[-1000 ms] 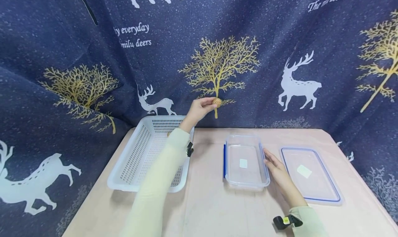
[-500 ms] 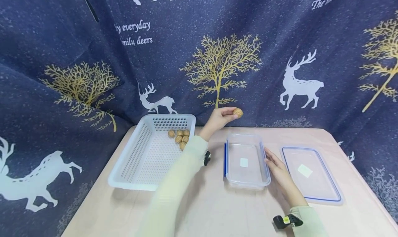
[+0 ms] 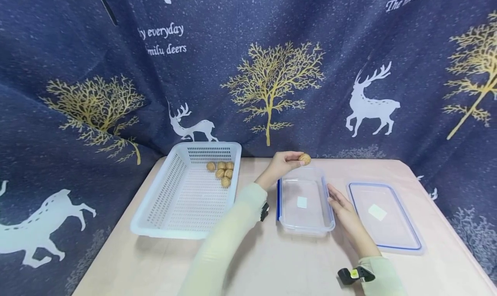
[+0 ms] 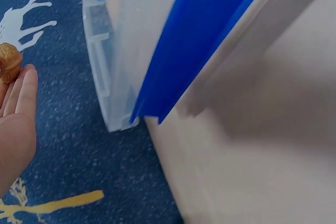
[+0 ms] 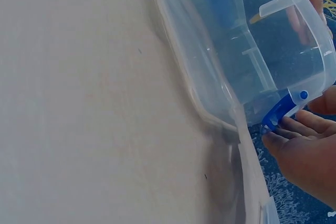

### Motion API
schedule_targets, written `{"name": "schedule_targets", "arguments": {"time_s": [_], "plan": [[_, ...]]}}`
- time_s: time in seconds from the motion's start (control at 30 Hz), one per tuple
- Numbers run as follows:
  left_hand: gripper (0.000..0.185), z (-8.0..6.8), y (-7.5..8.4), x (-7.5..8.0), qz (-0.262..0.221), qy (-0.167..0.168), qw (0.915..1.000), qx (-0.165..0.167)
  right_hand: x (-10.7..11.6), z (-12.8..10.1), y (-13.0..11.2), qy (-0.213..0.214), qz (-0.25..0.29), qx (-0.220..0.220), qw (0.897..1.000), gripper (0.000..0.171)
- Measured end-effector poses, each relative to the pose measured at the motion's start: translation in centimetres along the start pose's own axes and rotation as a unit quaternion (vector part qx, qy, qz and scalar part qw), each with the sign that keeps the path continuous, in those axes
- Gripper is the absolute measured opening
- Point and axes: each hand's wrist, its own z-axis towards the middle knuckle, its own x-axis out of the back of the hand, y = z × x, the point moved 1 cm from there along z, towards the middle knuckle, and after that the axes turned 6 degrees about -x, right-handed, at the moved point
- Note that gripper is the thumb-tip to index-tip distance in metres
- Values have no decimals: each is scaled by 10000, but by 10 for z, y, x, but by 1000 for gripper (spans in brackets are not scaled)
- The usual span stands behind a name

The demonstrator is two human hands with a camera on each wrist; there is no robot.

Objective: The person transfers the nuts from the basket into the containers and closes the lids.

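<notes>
My left hand (image 3: 282, 164) pinches a walnut (image 3: 304, 159) between thumb and fingertips, just above the far rim of a clear plastic food container (image 3: 310, 216). In the left wrist view, the walnut (image 4: 9, 62) shows at the left edge, beside the container's blue side clip (image 4: 191, 40). With fairly straight fingers, my right hand (image 3: 349, 220) rests against the container's right side. The right wrist view has its fingers touching a blue clip (image 5: 281, 109). No walnut is visible inside the container, which has a small pale label on its base.
At left stands a white perforated basket (image 3: 176, 234) with several walnuts (image 3: 220, 173) in its far right corner. A clear lid with a blue seal (image 3: 392, 231) lies right of the container. Behind the pinkish table (image 3: 264, 261) hangs a dark blue patterned cloth (image 3: 217, 80).
My left hand has carried the walnut rightward from beside the basket and lowered it to the container's far rim, uncovering the basket's walnuts. My right hand has stayed against the container.
</notes>
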Motion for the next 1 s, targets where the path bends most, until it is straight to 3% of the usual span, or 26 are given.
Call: {"name": "schedule_targets", "arguments": {"time_s": [0.37, 0.57, 0.8, 1.0], "plan": [[31, -14, -24, -28, 172, -146, 9997, 95, 0, 1, -1, 7, 43, -22, 10000, 56], [30, -20, -35, -39, 312, -484, 9983, -115, -1, 1, -2, -3, 40, -42, 10000, 56], [32, -27, -43, -50, 267, -669, 9973, 166, 0, 2, 0, -71, 33, -39, 10000, 56], [31, -29, -49, -58, 511, -730, 9959, 181, 0, 1, 0, -86, 60, -59, 9999, 56]]}}
